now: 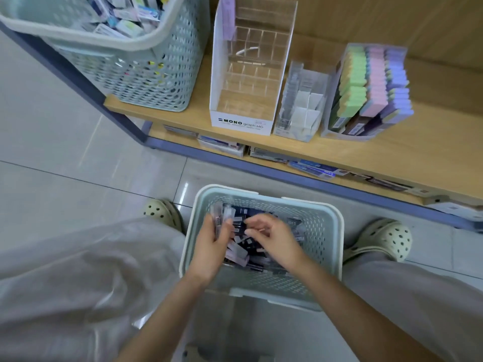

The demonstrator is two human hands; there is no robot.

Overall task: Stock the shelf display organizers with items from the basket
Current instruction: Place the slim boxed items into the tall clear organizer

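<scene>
Down on the tiled floor, a pale green basket [330, 239] sits between the person's clogs, holding a heap of slim dark and pale packs [241, 253]. The left hand [209, 248] clasps several such packs [219, 220] upright inside the basket. The right hand [275, 240] hovers just beside it over the heap, fingers curled; whether it pinches anything I cannot tell. Beyond the basket, on the wooden shelf [392, 152], stands the MONO graph MG organizer [243, 74], its clear compartments unfilled.
</scene>
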